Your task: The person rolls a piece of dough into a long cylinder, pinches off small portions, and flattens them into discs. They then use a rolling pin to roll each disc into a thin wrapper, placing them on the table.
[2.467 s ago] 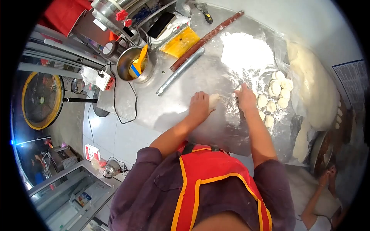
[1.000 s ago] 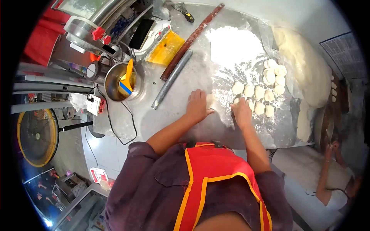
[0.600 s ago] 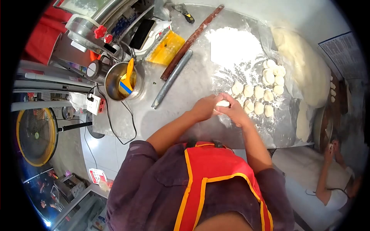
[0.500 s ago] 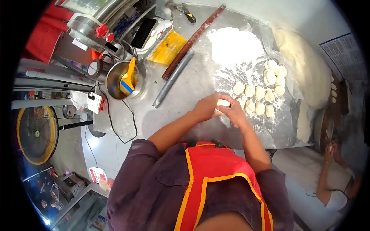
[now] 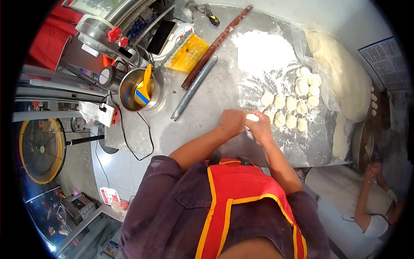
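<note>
We have our right hand closed round a lump of pale dough, its smooth white top bulging out between our two hands, above the near part of the worktop. Our left hand is curled tight against the same lump, knuckles up; how much dough sits inside those fingers we cannot tell.

Just beyond our right hand we count eight small dough pieces in two uneven rows of four, rounded and slightly lumpy. Behind them lies a crowded cluster of flatter rounds, overlapping too much for a sure count. Loose flour makes one thick, powdery white patch, thinning into streaks. One huge, soft dough mass slumps along the right side, with clear, wrinkled plastic at its edge.

We see two rods: one red-brown and flour-dusted, one dull grey. One shiny metal pot holds a yellow-handled brush.
</note>
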